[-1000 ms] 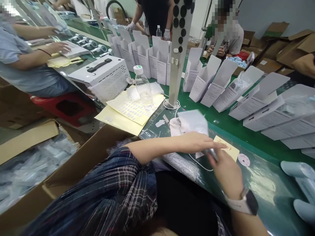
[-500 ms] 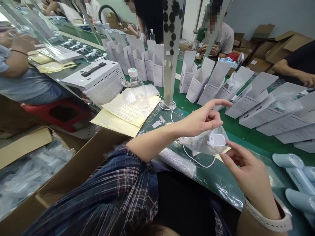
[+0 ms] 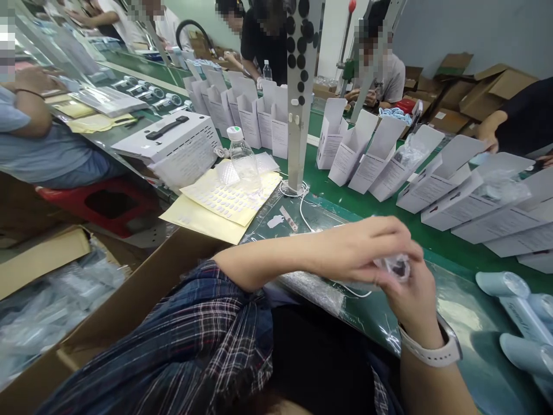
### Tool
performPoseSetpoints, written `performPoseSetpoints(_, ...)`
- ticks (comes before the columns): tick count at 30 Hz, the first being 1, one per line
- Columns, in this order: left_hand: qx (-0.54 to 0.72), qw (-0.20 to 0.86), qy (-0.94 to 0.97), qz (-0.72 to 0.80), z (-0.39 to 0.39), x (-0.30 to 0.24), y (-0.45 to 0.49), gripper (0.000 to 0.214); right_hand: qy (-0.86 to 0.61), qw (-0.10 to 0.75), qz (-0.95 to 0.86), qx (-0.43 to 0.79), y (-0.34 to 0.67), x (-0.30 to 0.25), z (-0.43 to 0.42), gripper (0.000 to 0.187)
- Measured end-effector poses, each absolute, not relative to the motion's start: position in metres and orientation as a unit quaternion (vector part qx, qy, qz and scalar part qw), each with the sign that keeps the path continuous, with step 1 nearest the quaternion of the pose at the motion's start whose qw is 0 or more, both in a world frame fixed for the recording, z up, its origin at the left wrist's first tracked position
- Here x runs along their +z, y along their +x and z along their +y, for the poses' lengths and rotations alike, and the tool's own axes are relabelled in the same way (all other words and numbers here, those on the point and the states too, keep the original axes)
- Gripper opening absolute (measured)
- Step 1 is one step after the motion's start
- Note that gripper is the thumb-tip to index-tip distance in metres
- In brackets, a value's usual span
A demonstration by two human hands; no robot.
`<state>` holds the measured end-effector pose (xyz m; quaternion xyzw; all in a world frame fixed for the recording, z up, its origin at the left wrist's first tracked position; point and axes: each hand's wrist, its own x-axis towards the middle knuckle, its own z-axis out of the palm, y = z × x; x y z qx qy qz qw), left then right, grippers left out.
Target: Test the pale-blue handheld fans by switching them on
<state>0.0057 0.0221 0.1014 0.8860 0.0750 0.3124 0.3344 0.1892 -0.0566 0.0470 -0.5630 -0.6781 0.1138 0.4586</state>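
Both of my hands are closed around a clear plastic bag [image 3: 395,266] above the green bench. My left hand [image 3: 367,249] lies over the top of it, thumb below and fingers above. From the right, my right hand [image 3: 413,294] grips the same bag, its fingers partly covered by the left. A dark, round end shows inside the crumpled plastic; the rest of the contents is hidden. Under my left forearm lies a roll of clear bubble wrap [image 3: 313,293], with a white cable [image 3: 354,293] beside it.
Open white boxes [image 3: 384,173] stand in a row beyond my hands, some with bagged items. Pale blue cylindrical devices [image 3: 503,285] lie at right. A metal post [image 3: 298,138], sticker sheets [image 3: 233,196] and a plastic bottle [image 3: 242,153] stand ahead. A carton [image 3: 142,300] of bags sits left. Co-workers are nearby.
My hands have come together around the bag, the left moving down and right, its fingers closing. The white device that showed through the plastic is now covered.
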Motion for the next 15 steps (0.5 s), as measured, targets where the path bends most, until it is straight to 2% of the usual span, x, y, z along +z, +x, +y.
performPoseSetpoints(4,0.317,0.194,0.924,0.091,0.015,0.090,0.000,0.030,-0.578,0.427,-0.690,0.083,0.187,0.051,-0.057,0.013)
performPoseSetpoints(8,0.379,0.140,0.910,0.089,0.020,0.077,-0.001,0.029,-0.587,0.395,-0.697,0.119,0.203,0.049,-0.056,0.018)
performPoseSetpoints(11,0.449,0.081,0.878,0.144,0.037,0.071,-0.008,0.033,-0.628,0.356,-0.678,0.139,0.233,0.039,-0.066,0.021)
performPoseSetpoints(13,0.415,0.071,0.878,0.226,0.054,0.064,-0.016,0.032,-0.673,0.325,-0.644,0.163,0.255,0.028,-0.077,0.027)
performPoseSetpoints(15,0.300,0.069,0.893,0.327,0.070,0.051,-0.028,0.029,-0.710,0.301,-0.601,0.211,0.275,0.015,-0.087,0.040)
